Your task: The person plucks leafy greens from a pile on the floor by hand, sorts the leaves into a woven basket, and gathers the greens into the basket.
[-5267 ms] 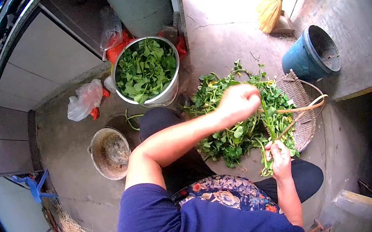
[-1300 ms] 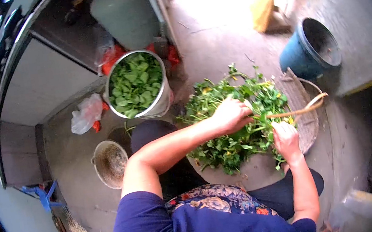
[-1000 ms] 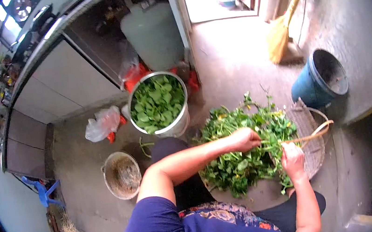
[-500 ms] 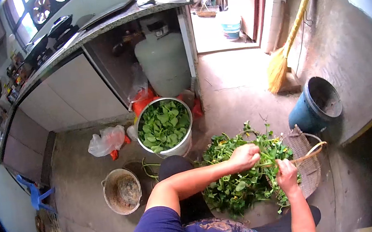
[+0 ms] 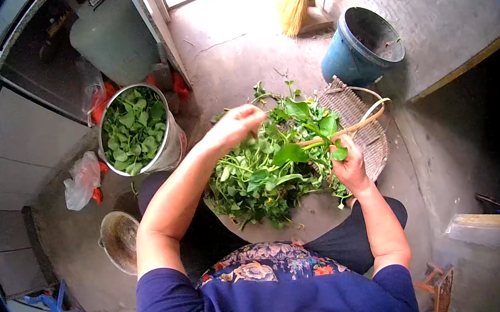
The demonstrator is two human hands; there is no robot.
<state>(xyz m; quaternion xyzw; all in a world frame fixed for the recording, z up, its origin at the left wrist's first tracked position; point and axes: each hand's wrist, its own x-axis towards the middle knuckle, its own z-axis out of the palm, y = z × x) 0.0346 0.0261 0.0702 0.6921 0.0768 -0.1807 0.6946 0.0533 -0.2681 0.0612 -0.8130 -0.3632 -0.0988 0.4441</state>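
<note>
Holding a fresh green stem with broad leaves (image 5: 291,153), the person's bare right hand (image 5: 350,160) had its fingers narrowed around it, above the right part of a loose heap of leafy green vines (image 5: 253,181). The stem's leaves spread up and to the left of that hand, over the heap. The bare left hand (image 5: 238,126) was raised over the heap's upper left part, well apart from the right; its fingers looked curled inward (whether they pinched anything, I could not tell).

The heap lay in front of the person's lap and overlapped a flat, grey-brown woven basket (image 5: 371,143), whose bent, pale wooden handle (image 5: 371,116) arched just beside the right hand. Beyond the basket stood a round, deep blue bucket (image 5: 338,59), near a yellow straw broom (image 5: 295,8).

To the left of the heap, a pale, silver-rimmed pail (image 5: 174,147) was filled to the rim with loose green leaves (image 5: 135,130). A crumpled, clear plastic bag (image 5: 83,183) rested on the grey concrete floor (image 5: 73,249) beside the pail, and a stained, beige bucket (image 5: 123,239) stood nearer the person, by the left arm.
</note>
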